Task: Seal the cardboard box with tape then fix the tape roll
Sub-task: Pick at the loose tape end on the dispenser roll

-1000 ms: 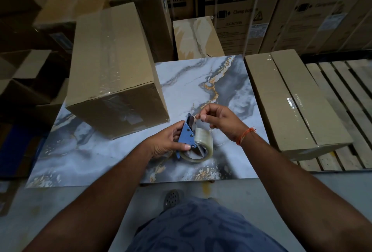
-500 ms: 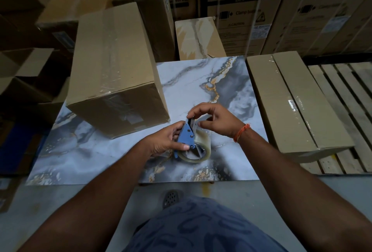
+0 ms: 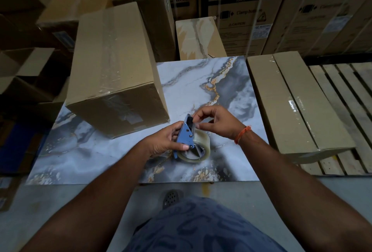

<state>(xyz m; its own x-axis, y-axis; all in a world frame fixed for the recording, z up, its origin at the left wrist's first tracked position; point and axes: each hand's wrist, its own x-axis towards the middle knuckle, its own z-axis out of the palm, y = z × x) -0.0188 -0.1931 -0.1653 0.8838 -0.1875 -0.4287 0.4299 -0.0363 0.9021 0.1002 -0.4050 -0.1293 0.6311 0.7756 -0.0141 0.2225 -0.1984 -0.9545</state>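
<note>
**Me:** Head view looks straight down on the job. My left hand point(image 3: 168, 141) is wrapped around the blue dispenser point(image 3: 185, 134), thumb pressed on its flat side plate, holding it just above the marbled tabletop point(image 3: 201, 82). The clear tape roll point(image 3: 196, 148) sits in the dispenser, below and to the right of that thumb.

**Helper:** And your other hand?

**Me:** My right hand point(image 3: 219, 123) has thumb and forefinger pinched narrow at the dispenser's top end, near the cutter. I think I'm nipping the loose tape end there, but the film is clear and I can't tell for certain that anything is between them.

**Helper:** What about the box?

**Me:** The cardboard box point(image 3: 112, 66) stands on the table's left side, near my hands but not touching them. A clear strip runs along its top seam and down the near face, so I judge the sealing done. What's left is sorting out the roll.

**Helper:** How will it handle?

**Me:** Light, I'd say. The plastic frame is stiff, so the side plates are the place to grip. The roll's outer face is slick and the free end is thin, limp and sticky on one side, so it'll likely fold onto itself or cling back to the roll. I'd take it by the very edge with fingertips, keep clear of the cutter's teeth, and pull it straight.
</note>
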